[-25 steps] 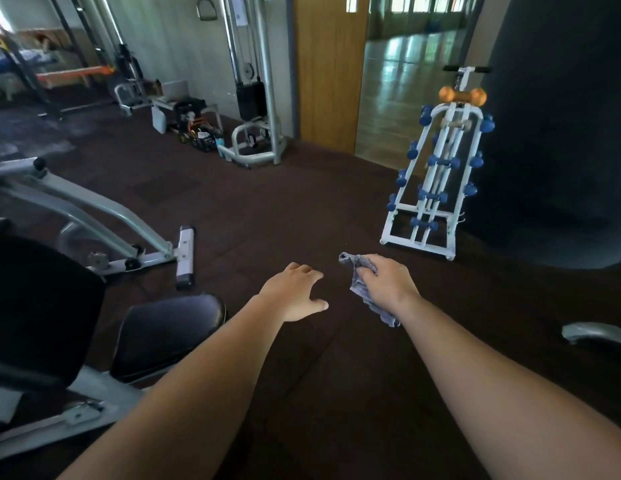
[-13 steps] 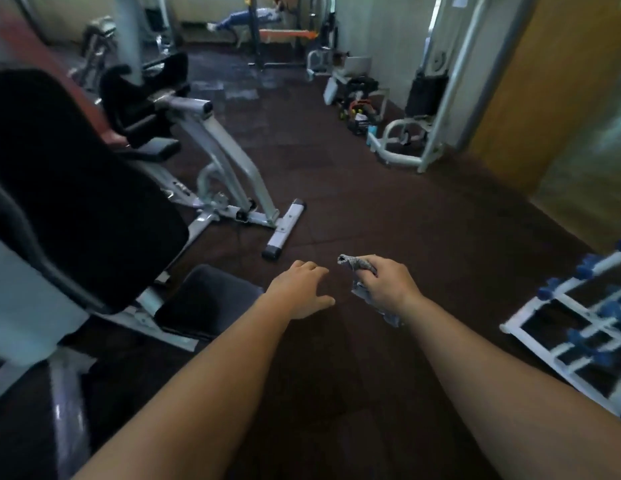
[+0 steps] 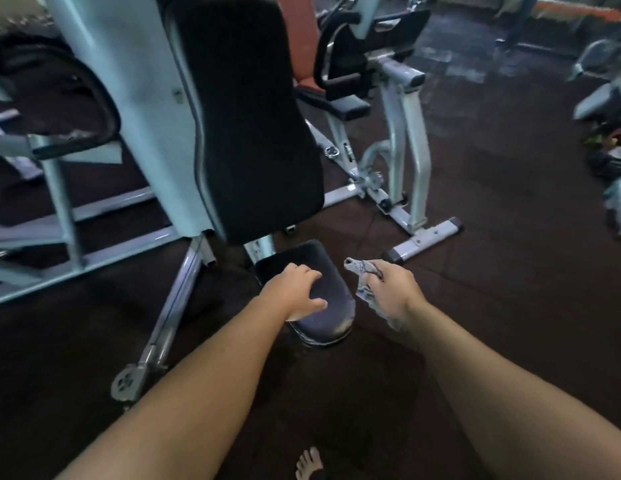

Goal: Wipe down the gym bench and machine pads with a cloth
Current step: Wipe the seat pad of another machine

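Head view: cloth [image 3: 364, 269] was gripped in curled right hand [image 3: 394, 293]; left hand [image 3: 295, 289] was held loosely spread over seat pad [image 3: 333, 301].

Bare forearms [image 3: 198, 375], bare foot [image 3: 309, 463]

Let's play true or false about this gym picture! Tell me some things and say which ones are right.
1. The right hand grips a crumpled grey cloth. True.
2. The left hand holds a cloth too. False: it holds nothing and is over the small black seat pad.
3. A tall black back pad stands behind that seat pad. True.
4. The cloth lies spread out on the seat pad. False: it is bunched in the right hand, beside the pad.
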Demonstrator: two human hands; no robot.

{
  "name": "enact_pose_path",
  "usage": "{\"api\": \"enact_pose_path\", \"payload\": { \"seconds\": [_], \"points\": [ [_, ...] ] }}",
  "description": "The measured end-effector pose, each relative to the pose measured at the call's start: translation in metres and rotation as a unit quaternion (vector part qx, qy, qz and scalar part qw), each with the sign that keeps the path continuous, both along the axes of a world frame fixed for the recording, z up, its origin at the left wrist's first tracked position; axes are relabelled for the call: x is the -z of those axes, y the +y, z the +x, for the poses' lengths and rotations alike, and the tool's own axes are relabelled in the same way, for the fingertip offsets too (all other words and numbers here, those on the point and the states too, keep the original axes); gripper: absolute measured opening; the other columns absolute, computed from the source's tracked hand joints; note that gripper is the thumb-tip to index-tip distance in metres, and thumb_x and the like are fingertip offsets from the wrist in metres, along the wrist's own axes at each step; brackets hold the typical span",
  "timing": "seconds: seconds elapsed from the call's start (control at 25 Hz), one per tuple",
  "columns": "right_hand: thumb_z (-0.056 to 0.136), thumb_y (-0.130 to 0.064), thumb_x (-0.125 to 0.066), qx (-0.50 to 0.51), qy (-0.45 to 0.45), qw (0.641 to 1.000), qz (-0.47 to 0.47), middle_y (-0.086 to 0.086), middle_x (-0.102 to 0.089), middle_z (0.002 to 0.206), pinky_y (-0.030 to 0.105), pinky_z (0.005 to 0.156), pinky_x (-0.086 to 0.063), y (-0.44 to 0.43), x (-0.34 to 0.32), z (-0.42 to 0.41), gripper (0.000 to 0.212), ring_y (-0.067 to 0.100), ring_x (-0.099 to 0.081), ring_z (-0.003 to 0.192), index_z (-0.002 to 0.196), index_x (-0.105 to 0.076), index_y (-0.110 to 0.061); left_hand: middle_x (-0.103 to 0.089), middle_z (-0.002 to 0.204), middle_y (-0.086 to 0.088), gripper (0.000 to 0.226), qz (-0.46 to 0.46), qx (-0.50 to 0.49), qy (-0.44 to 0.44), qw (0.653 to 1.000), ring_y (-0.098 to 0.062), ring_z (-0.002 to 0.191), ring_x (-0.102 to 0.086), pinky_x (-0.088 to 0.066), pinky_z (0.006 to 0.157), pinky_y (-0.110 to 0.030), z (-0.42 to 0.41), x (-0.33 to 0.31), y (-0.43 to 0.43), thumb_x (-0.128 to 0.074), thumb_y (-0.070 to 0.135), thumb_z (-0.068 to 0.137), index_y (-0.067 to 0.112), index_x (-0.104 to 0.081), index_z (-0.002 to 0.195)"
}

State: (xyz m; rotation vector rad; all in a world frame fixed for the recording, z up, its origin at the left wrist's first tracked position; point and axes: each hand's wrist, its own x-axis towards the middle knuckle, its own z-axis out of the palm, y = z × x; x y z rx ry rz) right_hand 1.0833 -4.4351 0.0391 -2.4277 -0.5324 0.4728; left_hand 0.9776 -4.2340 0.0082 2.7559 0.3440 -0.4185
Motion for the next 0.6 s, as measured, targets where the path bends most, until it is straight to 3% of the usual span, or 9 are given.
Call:
{"api": "enact_pose_path", "payload": {
  "seconds": [0.24,0.36,0.44,0.6],
  "points": [
    [0.104,-0.024,-0.053,-0.117,0.024,0.993,-0.012,-0.004,-0.068,0.103,0.003,0.059,-0.038,0.066,0.027,0.059,0.027,0.003,-0.055,0.076,0.126,-0.067,-0.029,-0.042,0.157,0.004,0.076,-0.021,-0.125,0.009,0.992,-0.019,0.148,-0.03,-0.043,0.112,-0.045,0.003,0.019,0.037,-0.063,0.058,0.094,0.026,-0.038,0.158],
    [0.104,-0.029,-0.052,-0.181,0.032,0.982,-0.05,0.0,-0.071,0.109,0.024,0.078,-0.045,0.093,0.055,0.09,0.029,0.019,-0.066,0.099,0.13,-0.065,-0.029,-0.042,0.158,0.003,0.077,-0.033,-0.188,0.021,0.981,-0.019,0.148,-0.03,-0.042,0.113,-0.044,0.005,0.043,0.046,-0.064,0.058,0.093,0.026,-0.038,0.158],
    [0.105,-0.031,-0.052,-0.222,0.027,0.972,-0.071,0.004,-0.072,0.118,0.028,0.084,-0.044,0.106,0.078,0.108,0.032,0.026,-0.066,0.111,0.134,-0.063,-0.026,-0.041,0.159,0.003,0.077,-0.037,-0.219,0.033,0.975,-0.019,0.149,-0.028,-0.04,0.115,-0.043,0.003,0.061,0.049,-0.065,0.057,0.093,0.026,-0.037,0.158],
    [0.106,-0.029,-0.052,-0.292,0.038,0.951,-0.089,0.006,-0.072,0.121,0.028,0.084,-0.046,0.127,0.14,0.133,0.034,0.027,-0.066,0.11,0.138,-0.061,-0.025,-0.036,0.163,0.003,0.079,-0.07,-0.262,0.067,0.96,-0.019,0.151,-0.025,-0.034,0.12,-0.039,0.001,0.12,0.05,-0.065,0.049,0.093,0.025,-0.034,0.161]
  ]
}}
